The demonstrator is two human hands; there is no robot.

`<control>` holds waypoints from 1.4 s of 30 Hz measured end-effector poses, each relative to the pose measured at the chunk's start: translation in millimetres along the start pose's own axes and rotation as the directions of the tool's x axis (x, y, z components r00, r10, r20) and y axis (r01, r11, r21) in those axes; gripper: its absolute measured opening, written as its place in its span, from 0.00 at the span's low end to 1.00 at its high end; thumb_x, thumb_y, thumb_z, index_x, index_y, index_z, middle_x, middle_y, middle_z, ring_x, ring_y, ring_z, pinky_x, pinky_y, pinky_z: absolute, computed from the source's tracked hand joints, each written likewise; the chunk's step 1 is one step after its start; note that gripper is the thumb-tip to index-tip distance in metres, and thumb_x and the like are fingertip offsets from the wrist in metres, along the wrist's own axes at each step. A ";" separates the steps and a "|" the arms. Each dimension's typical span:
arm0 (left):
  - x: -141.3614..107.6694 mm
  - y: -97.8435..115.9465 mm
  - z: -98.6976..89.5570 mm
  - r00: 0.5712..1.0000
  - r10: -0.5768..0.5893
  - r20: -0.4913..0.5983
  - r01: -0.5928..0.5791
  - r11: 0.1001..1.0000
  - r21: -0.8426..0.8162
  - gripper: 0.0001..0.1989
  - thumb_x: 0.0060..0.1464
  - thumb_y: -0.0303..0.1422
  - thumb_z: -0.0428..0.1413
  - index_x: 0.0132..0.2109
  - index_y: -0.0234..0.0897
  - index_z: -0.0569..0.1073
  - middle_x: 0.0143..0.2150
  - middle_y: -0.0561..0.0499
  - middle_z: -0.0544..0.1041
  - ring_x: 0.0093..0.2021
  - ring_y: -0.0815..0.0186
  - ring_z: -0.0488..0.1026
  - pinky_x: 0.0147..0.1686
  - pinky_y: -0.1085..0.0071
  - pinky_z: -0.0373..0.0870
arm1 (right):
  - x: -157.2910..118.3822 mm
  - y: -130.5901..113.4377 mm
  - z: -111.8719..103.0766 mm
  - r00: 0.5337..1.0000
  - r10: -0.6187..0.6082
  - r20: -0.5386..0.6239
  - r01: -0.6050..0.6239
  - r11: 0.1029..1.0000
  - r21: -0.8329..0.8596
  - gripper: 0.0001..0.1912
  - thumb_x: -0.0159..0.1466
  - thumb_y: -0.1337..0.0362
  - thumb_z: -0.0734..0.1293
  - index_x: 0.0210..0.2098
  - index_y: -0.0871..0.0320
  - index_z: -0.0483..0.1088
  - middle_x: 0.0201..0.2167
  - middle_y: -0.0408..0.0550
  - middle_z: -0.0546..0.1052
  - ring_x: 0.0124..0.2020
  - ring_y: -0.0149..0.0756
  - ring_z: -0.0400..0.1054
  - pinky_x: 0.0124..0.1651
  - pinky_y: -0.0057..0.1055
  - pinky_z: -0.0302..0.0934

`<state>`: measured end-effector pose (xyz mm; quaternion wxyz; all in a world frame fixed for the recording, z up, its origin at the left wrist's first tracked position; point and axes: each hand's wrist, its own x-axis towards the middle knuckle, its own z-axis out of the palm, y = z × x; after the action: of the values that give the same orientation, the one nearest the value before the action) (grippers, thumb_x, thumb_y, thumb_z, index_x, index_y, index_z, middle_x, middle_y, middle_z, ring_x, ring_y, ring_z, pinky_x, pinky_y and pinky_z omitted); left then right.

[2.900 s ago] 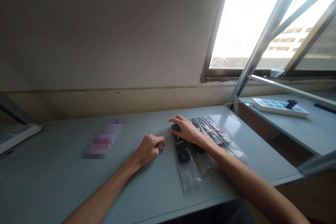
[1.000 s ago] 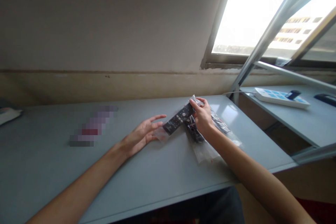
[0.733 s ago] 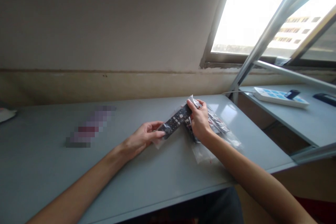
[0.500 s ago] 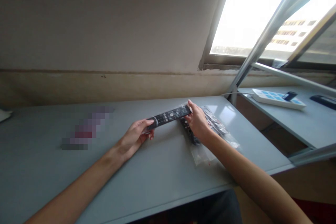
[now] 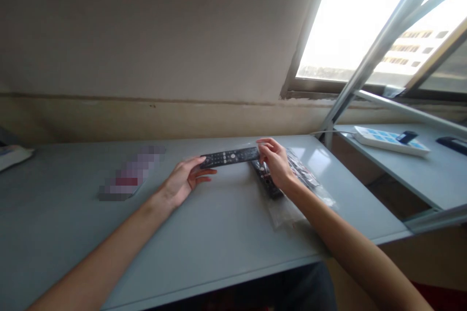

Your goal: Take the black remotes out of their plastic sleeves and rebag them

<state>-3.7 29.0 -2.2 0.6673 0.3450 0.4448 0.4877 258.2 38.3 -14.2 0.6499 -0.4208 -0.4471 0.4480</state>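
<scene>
A black remote control (image 5: 229, 157) with pale buttons is held nearly level above the desk, apparently in a clear plastic sleeve. My left hand (image 5: 184, 180) grips its left end, thumb on top and fingers beneath. At the other end, my right hand (image 5: 275, 160) pinches the tip or the sleeve with bent fingers; exactly what lies between them is partly hidden. Under my right hand lies a second black remote control (image 5: 268, 182). Beside it, clear plastic bags (image 5: 288, 214) are spread on the desk, partly covered by my right wrist.
A blurred-out pinkish object (image 5: 131, 175) lies on the grey desk (image 5: 189, 257) to the left. A white item (image 5: 14, 155) sits at the far left edge. On the neighbouring desk are a power strip (image 5: 392, 141) and a dark object (image 5: 452, 146). A metal frame post (image 5: 365, 68) rises at right.
The held remote has turned closer to level, its left end rising. My left fingers have stretched out underneath, and my right fingers have curled at its right end. The view has shifted slightly left.
</scene>
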 end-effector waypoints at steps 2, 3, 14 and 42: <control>0.2 -0.5 1.8 0.999 -0.051 -0.015 0.049 0.991 -0.129 0.05 0.54 0.23 0.60 0.39 0.32 0.76 0.36 0.44 0.85 0.33 0.58 0.85 0.30 0.70 0.81 | -0.3 -7.8 1.7 0.997 0.037 0.071 -0.045 0.993 0.110 0.16 0.55 0.59 0.76 0.42 0.53 0.76 0.22 0.34 0.68 0.21 0.27 0.58 0.26 0.26 0.56; 0.1 -0.5 2.5 0.997 -0.072 -0.022 0.068 0.983 -0.173 0.05 0.55 0.23 0.58 0.39 0.32 0.76 0.36 0.44 0.85 0.33 0.58 0.85 0.31 0.69 0.81 | -1.1 -13.0 2.9 0.991 0.060 0.117 -0.080 0.981 0.175 0.19 0.55 0.60 0.77 0.45 0.52 0.76 0.24 0.34 0.70 0.22 0.27 0.58 0.27 0.26 0.58; 0.1 0.1 -0.6 0.987 -0.117 0.113 0.127 0.987 -0.094 0.07 0.58 0.29 0.58 0.42 0.30 0.78 0.34 0.47 0.82 0.28 0.62 0.81 0.17 0.74 0.71 | -20.5 -60.8 3.2 0.965 -0.059 0.254 -0.021 0.953 0.302 0.29 0.60 0.63 0.74 0.60 0.42 0.72 0.30 0.37 0.74 0.31 0.30 0.68 0.38 0.28 0.67; -2.3 -9.4 5.1 0.956 0.162 0.245 -0.211 0.960 0.186 0.28 0.42 0.40 0.76 0.48 0.28 0.84 0.44 0.38 0.85 0.34 0.56 0.85 0.37 0.66 0.82 | -9.4 -14.3 0.7 0.963 0.159 0.217 -0.167 0.986 0.017 0.22 0.58 0.45 0.76 0.32 0.59 0.77 0.25 0.44 0.76 0.23 0.31 0.67 0.24 0.27 0.60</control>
<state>4.0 23.9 -8.1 0.6242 0.5076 0.3798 0.4565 258.6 25.8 -2.4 0.5658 -0.3937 -0.4709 0.5506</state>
